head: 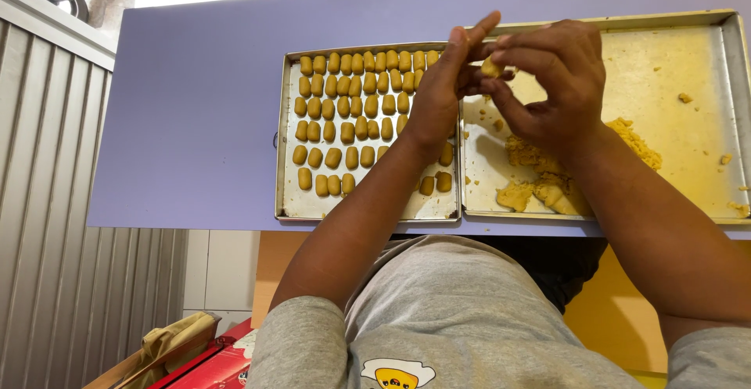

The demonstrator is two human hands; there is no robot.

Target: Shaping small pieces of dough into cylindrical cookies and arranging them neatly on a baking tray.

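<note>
A flat lavender-purple desk (pixel 195 123) carries two shallow rectangular metal baking trays set edge to edge. The tray under the left hand (pixel 442 92) is the smaller tray (pixel 291 209), touching the larger tray (pixel 704 209), which lies beneath and beyond the right hand (pixel 547 76). Left of the left hand the desk top shows bare.

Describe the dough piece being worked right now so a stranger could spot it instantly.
On the purple table sit two metal trays. Above their shared edge, the left hand and right hand meet around a small yellow dough piece, the only one lifted off the trays.
</note>
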